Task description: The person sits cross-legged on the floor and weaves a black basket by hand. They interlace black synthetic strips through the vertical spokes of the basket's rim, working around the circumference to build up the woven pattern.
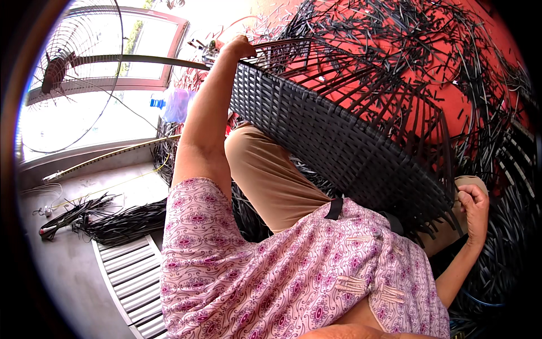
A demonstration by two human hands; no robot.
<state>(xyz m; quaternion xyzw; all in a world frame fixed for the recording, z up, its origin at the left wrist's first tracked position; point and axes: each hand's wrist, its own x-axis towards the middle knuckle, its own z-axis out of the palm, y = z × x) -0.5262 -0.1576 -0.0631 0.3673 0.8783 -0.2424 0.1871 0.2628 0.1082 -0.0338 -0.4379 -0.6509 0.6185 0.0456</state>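
Note:
A black woven plastic-strip panel (316,107) slants across my lap, tightly woven on its near side, with loose strips fanning out beyond it. My left hand (241,46) reaches far forward and is closed at the panel's far left corner; its fingertips are partly hidden. At the panel's right end, beside my knee, my right hand (473,209) has its fingers curled in. Whatever lies between those fingers is too small to make out. Cut strip ends hang from the panel's edge close to this hand.
Black plastic strips (389,22) lie scattered over the red floor (451,107). A standing fan (56,73) is at the far left. Bundles of strips (127,223) rest near a slatted white panel (130,277). A plastic bag (176,105) sits beyond my left arm.

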